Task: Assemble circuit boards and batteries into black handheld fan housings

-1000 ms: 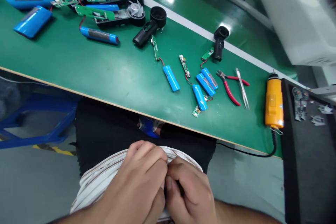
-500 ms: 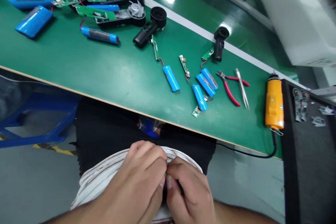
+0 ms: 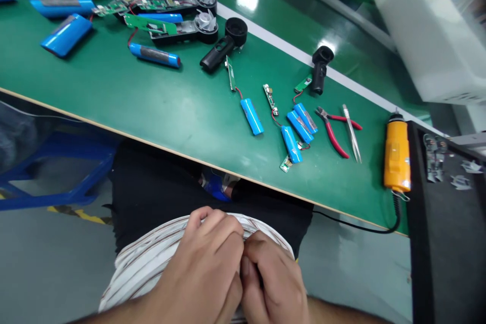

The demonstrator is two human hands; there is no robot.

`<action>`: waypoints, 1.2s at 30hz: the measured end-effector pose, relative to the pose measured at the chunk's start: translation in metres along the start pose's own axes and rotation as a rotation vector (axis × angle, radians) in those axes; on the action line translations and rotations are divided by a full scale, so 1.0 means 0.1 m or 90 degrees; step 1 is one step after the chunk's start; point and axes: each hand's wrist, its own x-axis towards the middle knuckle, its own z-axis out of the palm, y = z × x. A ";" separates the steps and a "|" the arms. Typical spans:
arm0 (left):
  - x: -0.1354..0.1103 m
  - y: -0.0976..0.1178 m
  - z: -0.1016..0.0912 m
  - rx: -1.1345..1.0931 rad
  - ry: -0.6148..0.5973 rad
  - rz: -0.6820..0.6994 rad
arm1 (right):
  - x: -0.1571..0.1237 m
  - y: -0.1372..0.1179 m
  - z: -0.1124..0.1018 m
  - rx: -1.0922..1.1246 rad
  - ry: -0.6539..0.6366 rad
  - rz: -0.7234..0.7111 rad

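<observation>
Striped white cloth (image 3: pixel 140 268) lies below edge of green surface (image 3: pixel 114 111); left hand (image 3: pixel 199 263) and right hand (image 3: pixel 271 278) both curled narrow, holding cloth, knuckles touching at middle.

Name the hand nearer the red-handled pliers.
Right. The right hand is at the striped shirt hem, below the pliers; the left hand is beside it, farther off.

The bench edge (image 3: pixel 190 154) lies between the hands (image 3: pixel 205 258) and batteries (image 3: pixel 251 116).
</observation>
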 end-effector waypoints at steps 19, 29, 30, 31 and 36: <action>0.09 0.13 -0.21 0.012 -0.023 -0.016 | -0.07 -0.04 0.02 0.013 0.011 0.023; 0.02 0.13 -0.13 0.016 -0.021 -0.033 | -0.10 -0.03 0.03 -0.022 0.009 0.012; 0.01 0.12 -0.11 0.010 -0.014 -0.033 | -0.10 -0.03 0.02 -0.025 0.005 0.006; -0.01 0.11 -0.09 0.002 -0.007 -0.032 | -0.09 -0.03 0.01 -0.027 0.001 0.004; 0.00 0.06 -0.14 -0.028 -0.041 -0.014 | -0.04 -0.01 -0.05 0.031 -0.040 0.019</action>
